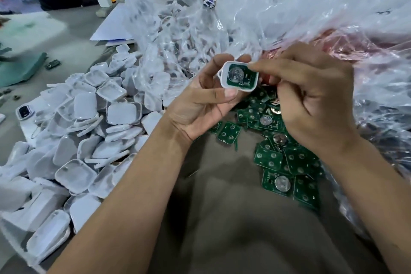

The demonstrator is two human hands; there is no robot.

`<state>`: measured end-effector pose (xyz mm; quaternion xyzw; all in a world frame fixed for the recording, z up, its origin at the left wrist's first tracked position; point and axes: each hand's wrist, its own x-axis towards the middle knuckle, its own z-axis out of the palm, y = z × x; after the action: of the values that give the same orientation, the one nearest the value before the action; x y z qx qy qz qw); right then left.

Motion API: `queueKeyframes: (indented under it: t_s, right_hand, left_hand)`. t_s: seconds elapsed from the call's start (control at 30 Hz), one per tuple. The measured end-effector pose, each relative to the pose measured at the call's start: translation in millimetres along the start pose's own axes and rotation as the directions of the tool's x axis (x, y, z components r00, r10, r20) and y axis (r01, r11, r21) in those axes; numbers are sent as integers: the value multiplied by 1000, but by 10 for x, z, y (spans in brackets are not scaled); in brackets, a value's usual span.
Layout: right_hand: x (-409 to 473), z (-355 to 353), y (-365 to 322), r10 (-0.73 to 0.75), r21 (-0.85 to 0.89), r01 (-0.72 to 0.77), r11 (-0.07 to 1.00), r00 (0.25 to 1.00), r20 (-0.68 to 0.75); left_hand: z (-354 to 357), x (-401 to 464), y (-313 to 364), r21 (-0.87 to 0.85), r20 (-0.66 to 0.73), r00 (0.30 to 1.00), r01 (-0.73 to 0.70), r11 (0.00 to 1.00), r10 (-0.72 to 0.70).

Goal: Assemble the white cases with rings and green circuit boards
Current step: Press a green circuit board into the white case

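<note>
Together, left hand (206,100) and right hand (311,104) pinch a rounded-square white case (224,83) holding a green circuit board (241,74).

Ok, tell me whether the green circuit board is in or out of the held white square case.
In: green circuit board sits inside white case's rim.

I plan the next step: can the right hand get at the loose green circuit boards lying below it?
Probably yes. The right hand hangs just above the pile of loose green circuit boards, and nothing covers them. It would first have to let go of the white square case, which its fingertips pinch at the edge.
</note>
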<state>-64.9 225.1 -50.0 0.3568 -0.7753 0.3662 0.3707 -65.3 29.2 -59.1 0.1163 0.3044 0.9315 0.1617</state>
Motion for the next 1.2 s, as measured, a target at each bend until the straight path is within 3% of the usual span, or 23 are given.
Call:
queueKeyframes:
  t_s: [0.7,0.83,1.2]
  right_hand:
    - [-18,26,-45,-20,-8,20,1000,999,37]
    - [-1,30,-114,29,-10,-29,1000,999,-45]
    - [8,-1,-155,154,39,-155,987,988,11]
  left_hand:
    - [-51,16,0,15,93,996,-10,1000,9]
    - [-66,25,-24,40,112,994,8,999,-12]
    - [-93,41,-46,154,155,986,33,988,-57]
